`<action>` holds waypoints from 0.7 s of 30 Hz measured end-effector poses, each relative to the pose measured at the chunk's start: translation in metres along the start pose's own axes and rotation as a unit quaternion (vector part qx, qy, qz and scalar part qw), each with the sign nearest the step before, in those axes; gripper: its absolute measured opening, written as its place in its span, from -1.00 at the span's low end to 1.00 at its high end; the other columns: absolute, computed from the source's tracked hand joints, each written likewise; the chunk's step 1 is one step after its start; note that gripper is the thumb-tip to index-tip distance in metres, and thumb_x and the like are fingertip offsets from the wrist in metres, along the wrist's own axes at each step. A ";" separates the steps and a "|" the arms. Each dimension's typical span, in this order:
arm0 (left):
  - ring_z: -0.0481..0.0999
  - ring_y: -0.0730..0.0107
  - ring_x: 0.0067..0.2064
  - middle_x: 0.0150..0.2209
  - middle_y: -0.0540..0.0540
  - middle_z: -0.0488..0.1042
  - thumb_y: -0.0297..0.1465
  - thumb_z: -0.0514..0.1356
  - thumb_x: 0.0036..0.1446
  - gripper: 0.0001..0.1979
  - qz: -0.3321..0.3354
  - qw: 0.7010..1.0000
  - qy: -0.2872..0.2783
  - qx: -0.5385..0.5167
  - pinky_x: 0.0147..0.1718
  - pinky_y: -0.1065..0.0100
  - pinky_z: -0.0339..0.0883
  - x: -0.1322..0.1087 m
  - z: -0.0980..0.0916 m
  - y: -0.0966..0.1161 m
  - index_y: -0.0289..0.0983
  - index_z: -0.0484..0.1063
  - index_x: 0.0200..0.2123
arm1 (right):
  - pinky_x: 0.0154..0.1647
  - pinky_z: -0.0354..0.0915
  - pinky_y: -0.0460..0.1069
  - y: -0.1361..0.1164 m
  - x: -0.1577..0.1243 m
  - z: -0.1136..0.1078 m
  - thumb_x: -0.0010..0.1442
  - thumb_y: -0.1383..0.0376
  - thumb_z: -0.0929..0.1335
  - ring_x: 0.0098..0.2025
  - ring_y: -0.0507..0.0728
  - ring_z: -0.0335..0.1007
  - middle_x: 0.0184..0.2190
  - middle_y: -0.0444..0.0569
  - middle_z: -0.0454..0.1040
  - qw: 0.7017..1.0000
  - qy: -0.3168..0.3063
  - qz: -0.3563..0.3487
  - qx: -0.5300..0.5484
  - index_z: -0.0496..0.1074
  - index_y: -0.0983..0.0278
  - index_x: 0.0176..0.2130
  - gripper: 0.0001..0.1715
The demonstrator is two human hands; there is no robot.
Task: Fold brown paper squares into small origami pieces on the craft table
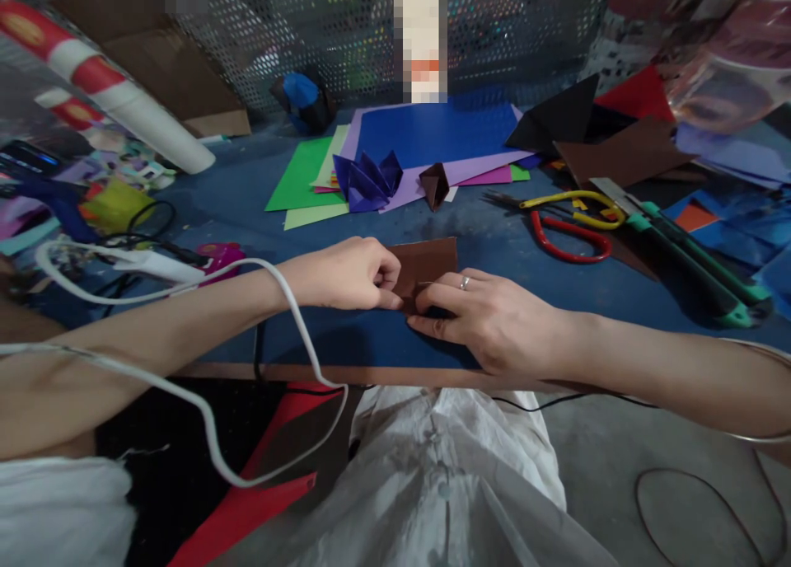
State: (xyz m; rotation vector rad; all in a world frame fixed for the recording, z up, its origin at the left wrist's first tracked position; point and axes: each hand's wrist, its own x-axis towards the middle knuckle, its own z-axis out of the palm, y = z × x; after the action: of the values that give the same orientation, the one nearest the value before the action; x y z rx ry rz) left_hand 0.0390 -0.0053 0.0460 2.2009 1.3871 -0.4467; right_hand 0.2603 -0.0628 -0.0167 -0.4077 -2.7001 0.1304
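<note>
A piece of brown paper (432,256) lies on the blue tabletop near its front edge, between my two hands. My left hand (355,274) has its fingers curled in, thumb and fingertips closed on the paper's left side. From the right, my right hand (479,311), with a ring on one finger, pinches the paper's lower edge. The part under my fingertips is hidden. Just beyond stand a folded purple paper piece (367,181) and a small folded brown paper piece (434,186).
Coloured paper sheets (432,134) are stacked at the back. Red-and-yellow-handled scissors (572,225) and a green-and-black utility knife (685,258) lie to the right. A white cable (302,328) loops over my left forearm. Brown and black folded papers (627,151) lie back right.
</note>
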 end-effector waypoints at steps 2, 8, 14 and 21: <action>0.22 0.43 -0.53 -0.62 0.10 0.27 -0.27 0.32 -0.03 -0.73 -0.002 1.000 0.003 -0.011 -0.47 0.31 0.03 0.001 -0.001 -0.005 -0.21 0.31 -0.60 | -0.15 0.28 0.12 0.000 0.000 0.000 0.39 0.28 0.25 -0.10 0.25 0.34 -0.11 0.16 0.49 1.000 0.003 0.000 -0.003 0.52 0.42 0.09 -0.58; 0.17 0.46 -0.55 -0.64 0.10 0.24 -0.23 0.32 -0.06 -0.72 0.004 0.999 0.000 -0.040 -0.49 0.31 0.00 0.004 -0.003 -0.012 -0.21 0.31 -0.61 | -0.15 0.28 0.12 -0.001 0.000 0.002 0.38 0.28 0.27 -0.11 0.25 0.35 -0.11 0.16 0.49 1.000 0.002 0.003 -0.014 0.53 0.41 0.09 -0.59; 0.18 0.44 -0.54 -0.64 0.09 0.25 -0.24 0.31 -0.08 -0.73 0.000 0.999 0.021 -0.041 -0.49 0.31 0.00 0.006 -0.005 -0.024 -0.21 0.30 -0.62 | -0.13 0.31 0.13 0.000 -0.001 0.003 0.40 0.31 0.23 -0.07 0.26 0.37 -0.04 0.18 0.50 1.000 -0.003 0.002 -0.008 0.51 0.41 0.12 -0.57; 0.15 0.44 -0.54 -0.63 0.08 0.24 -0.23 0.28 -0.06 -0.74 -0.011 0.997 0.026 -0.067 -0.48 0.31 0.01 0.007 -0.006 -0.037 -0.21 0.32 -0.62 | -0.12 0.33 0.16 -0.001 -0.001 0.003 0.39 0.33 0.23 -0.06 0.28 0.37 -0.01 0.21 0.49 1.000 -0.015 0.006 -0.007 0.50 0.41 0.14 -0.55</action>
State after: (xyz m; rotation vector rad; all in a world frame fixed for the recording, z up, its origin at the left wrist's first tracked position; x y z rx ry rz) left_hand 0.0084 0.0168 0.0380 2.1045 1.4259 -0.2970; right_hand 0.2595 -0.0636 -0.0192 -0.4297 -2.7297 0.1221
